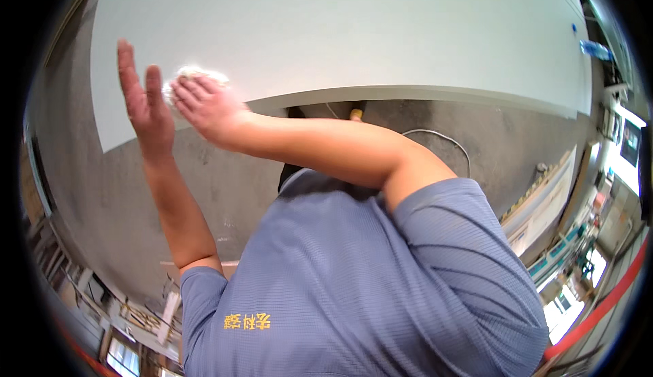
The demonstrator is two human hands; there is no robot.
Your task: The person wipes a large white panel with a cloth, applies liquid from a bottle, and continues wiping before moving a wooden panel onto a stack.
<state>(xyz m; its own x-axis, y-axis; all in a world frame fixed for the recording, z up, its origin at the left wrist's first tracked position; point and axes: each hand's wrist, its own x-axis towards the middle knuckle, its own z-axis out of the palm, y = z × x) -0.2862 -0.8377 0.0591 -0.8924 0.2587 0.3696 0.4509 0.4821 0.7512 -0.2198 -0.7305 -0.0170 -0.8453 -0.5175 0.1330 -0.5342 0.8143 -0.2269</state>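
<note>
**Rag on the white panel, both hands up at its near edge**

My right hand (204, 105) reaches across my body and presses a white rag (197, 76) flat against the big white panel (354, 30). Fingers are curled down over the rag, so it's a closed grip on the cloth, palm on top. The rag sits near the panel's near-left corner, just inside its edge; only a bit of it shows past my fingers.

My left hand (144, 98) is open, fingers straight and together, standing edge-on just beside the rag and touching or nearly touching my right hand. Can't tell if it rests on the panel. It holds nothing.

Below the panel's edge is grey concrete floor (231, 186), with a pale cable (442, 135) looping on it near the panel's middle. A blue bottle (596, 49) lies at the panel's far right end. My blue shirt (354, 275) fills the view below the panel.
</note>
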